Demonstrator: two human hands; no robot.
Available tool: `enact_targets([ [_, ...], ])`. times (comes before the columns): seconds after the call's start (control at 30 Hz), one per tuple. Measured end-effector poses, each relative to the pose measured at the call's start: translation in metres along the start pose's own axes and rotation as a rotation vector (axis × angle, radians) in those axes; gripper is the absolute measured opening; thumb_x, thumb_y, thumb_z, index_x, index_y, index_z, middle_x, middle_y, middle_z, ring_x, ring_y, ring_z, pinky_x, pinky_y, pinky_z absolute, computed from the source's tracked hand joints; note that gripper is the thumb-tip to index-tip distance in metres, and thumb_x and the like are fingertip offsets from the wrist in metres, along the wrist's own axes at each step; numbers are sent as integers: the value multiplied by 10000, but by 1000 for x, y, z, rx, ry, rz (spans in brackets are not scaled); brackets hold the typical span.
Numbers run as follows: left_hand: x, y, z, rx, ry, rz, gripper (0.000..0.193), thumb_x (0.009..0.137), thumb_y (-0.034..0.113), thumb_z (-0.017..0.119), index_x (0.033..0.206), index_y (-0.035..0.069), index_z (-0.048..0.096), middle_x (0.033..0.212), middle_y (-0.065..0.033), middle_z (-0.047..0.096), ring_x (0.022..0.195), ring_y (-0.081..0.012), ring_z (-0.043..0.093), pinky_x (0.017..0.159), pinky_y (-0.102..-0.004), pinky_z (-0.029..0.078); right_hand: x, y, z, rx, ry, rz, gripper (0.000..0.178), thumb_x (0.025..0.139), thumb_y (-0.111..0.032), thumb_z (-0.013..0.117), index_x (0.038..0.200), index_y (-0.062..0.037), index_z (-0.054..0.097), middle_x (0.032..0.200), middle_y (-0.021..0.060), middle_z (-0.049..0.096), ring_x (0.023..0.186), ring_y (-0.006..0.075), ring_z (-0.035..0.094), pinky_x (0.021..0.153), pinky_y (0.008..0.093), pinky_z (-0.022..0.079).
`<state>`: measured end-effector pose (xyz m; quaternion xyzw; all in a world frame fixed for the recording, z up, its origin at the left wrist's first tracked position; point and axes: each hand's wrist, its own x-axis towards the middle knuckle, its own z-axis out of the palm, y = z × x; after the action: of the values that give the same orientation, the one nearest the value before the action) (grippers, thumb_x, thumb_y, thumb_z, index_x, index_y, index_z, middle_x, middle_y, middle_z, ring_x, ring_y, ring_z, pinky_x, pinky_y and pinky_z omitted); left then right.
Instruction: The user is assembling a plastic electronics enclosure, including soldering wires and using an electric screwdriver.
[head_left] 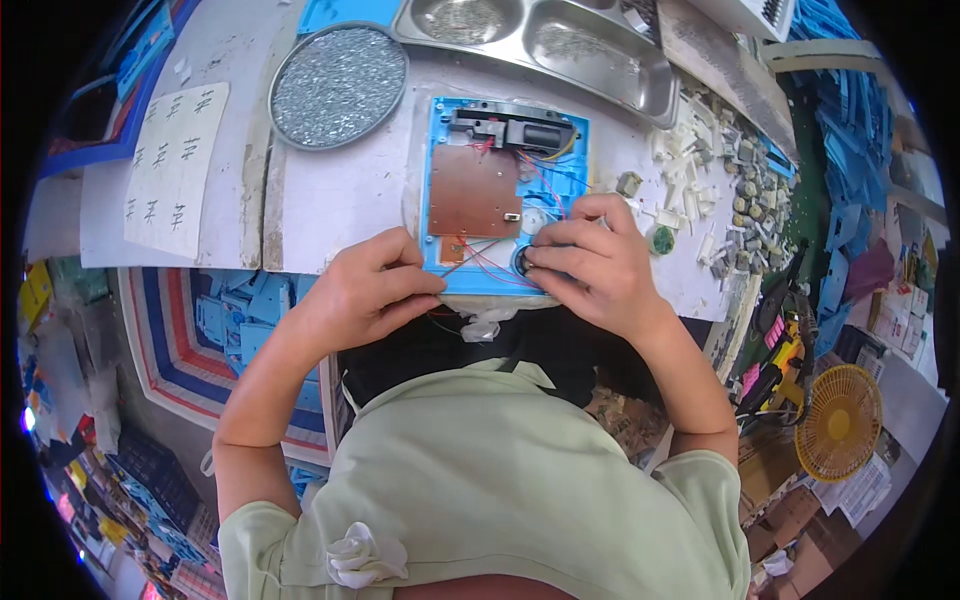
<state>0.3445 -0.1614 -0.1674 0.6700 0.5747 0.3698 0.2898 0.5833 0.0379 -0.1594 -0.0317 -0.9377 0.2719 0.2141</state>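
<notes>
1. A flat blue plastic housing tray [505, 190] lies on the white worktop [340, 190] at its near edge, carrying a brown copper-coloured circuit board [473, 190], a black motor block [512, 128] and thin red wires [490, 262].
2. The right hand [598, 262] has its fingers [560, 258] curled tightly round a small round black part [522, 262] at the tray's lower edge.
3. The left hand [365, 290] pinches the red wires at the tray's lower left corner, fingers nearly shut.
4. The tray looks light and stiff, best held by its rim. The wires are limp and thin, their joints probably fragile, so pull gently.
5. A round metal dish of small screws [338, 85] sits beyond, with a steel compartment tray [540, 45] and loose white plastic parts [700, 190] to the right.
</notes>
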Motion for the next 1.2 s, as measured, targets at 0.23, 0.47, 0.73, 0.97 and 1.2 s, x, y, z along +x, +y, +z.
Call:
enact_targets([
  [0.23, 2, 6, -8, 42, -64, -6, 246, 756, 33, 819, 976, 64, 714, 846, -95, 553, 745, -292, 595, 640, -392, 494, -27, 17, -74, -227, 280, 557, 186, 792, -133, 783, 964, -78, 738, 913, 93, 723, 799, 298, 649, 757, 406, 523],
  [0.47, 49, 40, -46, 67, -341, -15, 265, 763, 61, 815, 1002, 49, 700, 890, -100, 624, 788, -272, 643, 682, -354, 502, -18, 54, -76, -617, -102, 915, 238, 831, -279, 732, 864, -43, 728, 800, 144, 727, 740, 335, 704, 693, 432, 546],
  [0.73, 249, -12, -30, 462, -5, 127, 180, 899, 195, 674, 940, 22, 706, 889, -139, 707, 783, -347, 663, 709, -439, 511, -33, 51, -105, -329, 205, 971, 221, 818, -215, 710, 860, -4, 658, 761, 189, 681, 706, 362, 677, 657, 435, 516],
  [0.97, 317, -62, 26, 870, -86, 118, 183, 845, 213, 709, 933, 53, 685, 916, -159, 707, 895, -375, 680, 794, -487, 548, -69, 25, -113, -12, 489, 891, 172, 827, -76, 779, 903, 3, 647, 846, 77, 673, 747, 167, 609, 675, 292, 492],
  [1.2, 271, -17, -4, 439, 104, 97, 215, 859, 113, 698, 1054, 34, 653, 879, -118, 661, 800, -256, 678, 717, -367, 544, -40, 10, -99, 36, 547, 694, 243, 817, -31, 772, 1045, 3, 693, 947, 105, 685, 798, 187, 619, 725, 293, 511],
])
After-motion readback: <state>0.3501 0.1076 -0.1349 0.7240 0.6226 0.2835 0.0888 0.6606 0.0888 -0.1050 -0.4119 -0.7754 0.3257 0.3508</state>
